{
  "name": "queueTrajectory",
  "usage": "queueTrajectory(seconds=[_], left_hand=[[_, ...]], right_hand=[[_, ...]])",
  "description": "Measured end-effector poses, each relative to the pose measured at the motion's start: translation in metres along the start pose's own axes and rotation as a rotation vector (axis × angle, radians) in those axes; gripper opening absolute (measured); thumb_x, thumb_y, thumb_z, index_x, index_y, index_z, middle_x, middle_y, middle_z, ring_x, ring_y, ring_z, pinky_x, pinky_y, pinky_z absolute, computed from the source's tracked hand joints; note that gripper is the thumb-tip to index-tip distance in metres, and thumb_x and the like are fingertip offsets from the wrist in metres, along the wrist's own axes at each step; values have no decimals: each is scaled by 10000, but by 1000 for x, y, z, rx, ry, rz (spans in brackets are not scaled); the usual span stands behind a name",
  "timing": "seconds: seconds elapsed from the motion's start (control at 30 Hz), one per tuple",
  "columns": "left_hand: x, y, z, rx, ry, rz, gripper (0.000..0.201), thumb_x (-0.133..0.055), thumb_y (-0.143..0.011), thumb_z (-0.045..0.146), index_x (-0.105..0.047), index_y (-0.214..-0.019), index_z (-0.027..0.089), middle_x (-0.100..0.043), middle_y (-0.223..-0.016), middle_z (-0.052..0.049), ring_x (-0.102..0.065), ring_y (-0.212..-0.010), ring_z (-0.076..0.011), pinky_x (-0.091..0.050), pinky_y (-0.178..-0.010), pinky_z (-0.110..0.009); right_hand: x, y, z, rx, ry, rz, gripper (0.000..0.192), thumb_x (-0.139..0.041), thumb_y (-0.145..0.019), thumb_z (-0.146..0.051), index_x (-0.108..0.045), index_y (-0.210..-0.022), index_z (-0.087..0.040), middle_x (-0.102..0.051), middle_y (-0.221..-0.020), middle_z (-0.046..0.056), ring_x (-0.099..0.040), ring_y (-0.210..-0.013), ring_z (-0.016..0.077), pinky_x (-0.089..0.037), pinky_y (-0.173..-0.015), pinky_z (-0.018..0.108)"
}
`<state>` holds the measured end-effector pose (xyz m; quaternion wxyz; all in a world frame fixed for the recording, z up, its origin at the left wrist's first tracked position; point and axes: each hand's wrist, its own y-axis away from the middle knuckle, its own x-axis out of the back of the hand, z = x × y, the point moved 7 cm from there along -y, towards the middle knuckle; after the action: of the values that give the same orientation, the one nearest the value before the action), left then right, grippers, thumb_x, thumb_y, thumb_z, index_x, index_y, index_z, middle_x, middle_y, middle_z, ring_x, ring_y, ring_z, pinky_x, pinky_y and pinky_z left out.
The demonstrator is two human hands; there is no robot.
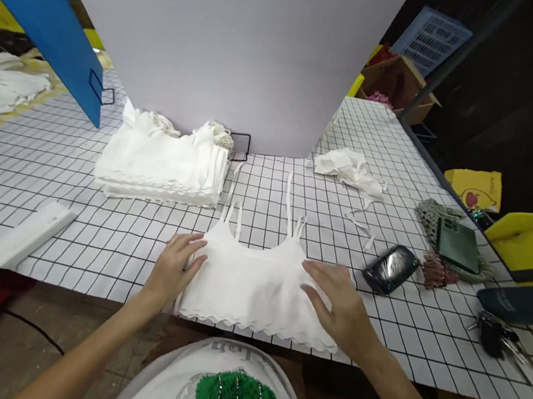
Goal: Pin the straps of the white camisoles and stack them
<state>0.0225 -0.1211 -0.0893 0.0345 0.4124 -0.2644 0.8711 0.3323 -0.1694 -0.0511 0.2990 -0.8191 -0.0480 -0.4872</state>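
Observation:
A white camisole top (243,283) with thin straps and a wavy hem lies flat at the table's front edge, its straps pointing away from me. At its left side rests my left hand (175,265), fingers apart on the fabric edge. My right hand (338,302) lies on the right side of the top, thumb and fingers spread. Behind and to the left is a neat stack of folded white tops (164,160). Another crumpled white garment (349,169) with loose straps lies at the back right.
A grid-patterned cloth (265,206) covers the table, with a white panel (240,47) standing at its back and a blue panel (48,10) at left. A white bar-shaped device (31,235) lies left. On the right are a black plastic-wrapped item (391,268), a phone (458,245) and keys (497,337).

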Motion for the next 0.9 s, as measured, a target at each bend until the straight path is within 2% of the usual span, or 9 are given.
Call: queueTrajectory(seconds=[0.1, 0.23, 0.3, 0.4, 0.47, 0.53, 0.63, 0.77, 0.9], left_hand=[[-16, -51, -23, 107, 20, -45, 217, -587, -936, 265, -695, -1097, 169, -713, -1068, -103, -673, -898, -239, -566, -822, -402], [-40, -92, -41, 218, 21, -100, 161, -593, -897, 198, -709, -1005, 172, -695, -874, -53, -642, -695, -190, -547, -726, -350], [-47, -98, -39, 193, 11, -89, 143, -593, -877, 154, -712, -953, 177, -679, -863, -51, -648, -749, -205, -537, -743, -348], [-56, -95, -34, 160, 1, -100, 131, -597, -863, 122, -707, -889, 188, -656, -874, -49, -640, -775, -209, -520, -717, -333], [-60, -90, -32, 152, -3, -114, 123, -600, -868, 121, -702, -875, 189, -641, -887, -46, -631, -745, -195, -510, -683, -320], [-62, -86, -33, 151, 12, -115, 108, -614, -866, 121, -696, -889, 187, -627, -901, -41, -619, -714, -177, -508, -674, -312], [-60, -81, -38, 161, 94, -79, 122, -665, -836, 118, -684, -935, 188, -604, -895, -23, -595, -674, -151, -514, -670, -299], [-59, -74, -43, 115, 209, -48, 59, -673, -843, 129, -680, -866, 183, -607, -907, -26, -609, -703, -144, -534, -688, -288], [-58, -70, -39, 36, 225, -26, 110, -622, -883, 149, -714, -834, 186, -633, -908, -50, -640, -796, -176, -549, -730, -310]], right_hand=[[-10, -76, 12, 15, -112, 57, 201, -530, -987, -215, -661, -1138, -191, -710, -1012, 99, -637, -979, 242, -525, -869, 413], [-65, -175, 33, -169, -112, -106, 189, -496, -959, -167, -677, -909, -180, -693, -939, 87, -590, -934, 230, -496, -879, 400], [-97, -213, 41, -294, -91, -180, 205, -502, -964, -200, -669, -848, -174, -700, -983, 99, -570, -1017, 254, -455, -967, 455], [-133, -254, 43, -387, -92, -172, 188, -620, -909, -279, -653, -767, -159, -705, -1028, 148, -514, -1153, 345, -308, -1073, 638], [-152, -270, 45, -447, -139, -154, 169, -723, -821, -265, -642, -722, -155, -710, -1029, 168, -476, -1218, 390, -196, -1104, 706], [-165, -276, 48, -511, -228, -137, 174, -766, -740, -178, -616, -655, -156, -719, -965, 165, -489, -1224, 396, -179, -1115, 706], [-171, -271, 59, -602, -442, -98, 170, -720, -710, -101, -584, -628, -162, -718, -884, 120, -592, -1102, 319, -375, -1062, 593], [-158, -261, 74, -687, -827, -23, 44, -641, -790, -139, -621, -817, -167, -738, -900, 73, -670, -899, 195, -574, -809, 374], [-132, -262, 77, -719, -1127, 66, 112, -622, -846, -149, -639, -956, -167, -749, -943, 70, -677, -898, 169, -607, -758, 339]])
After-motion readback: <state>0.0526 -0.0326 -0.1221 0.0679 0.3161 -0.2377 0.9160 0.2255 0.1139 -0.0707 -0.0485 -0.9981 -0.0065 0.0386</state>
